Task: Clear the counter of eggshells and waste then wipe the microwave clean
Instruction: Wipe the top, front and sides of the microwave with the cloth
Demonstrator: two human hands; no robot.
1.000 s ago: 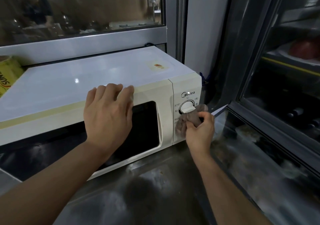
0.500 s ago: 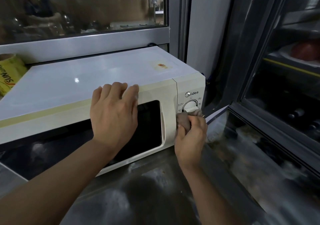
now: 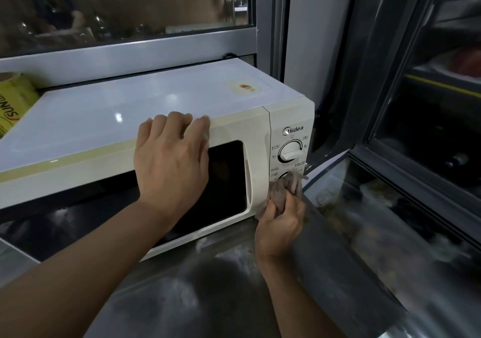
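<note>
Wiping is under way on the control panel of the microwave (image 3: 161, 119), which sits on the steel tabletop (image 3: 197, 298) against the window frame. The right hand (image 3: 279, 227) holds a grey cloth (image 3: 285, 190) bunched between curled fingers and thumb, pressed over the lower knob at about 5 o'clock on the front face. The left hand (image 3: 170, 162) lies flat across the door's top edge at 12 o'clock, fingers straight and close together, holding nothing and bracing the cabinet.

Recommended practice, as a judgement: keep the brace firm so the unit does not slide, work the cloth around the knob base and along the panel seams with short strokes, and avoid turning the knobs. The door handle recess and lower edge look unaddressed.

Compared with half a second ago, the cloth has dropped from just beneath the upper knob (image 3: 290, 152) to the lower one, leaving the upper knob fully exposed. The left hand has not shifted. A yellow packet (image 3: 14, 103) lies at 9 o'clock. No eggshells are visible.
</note>
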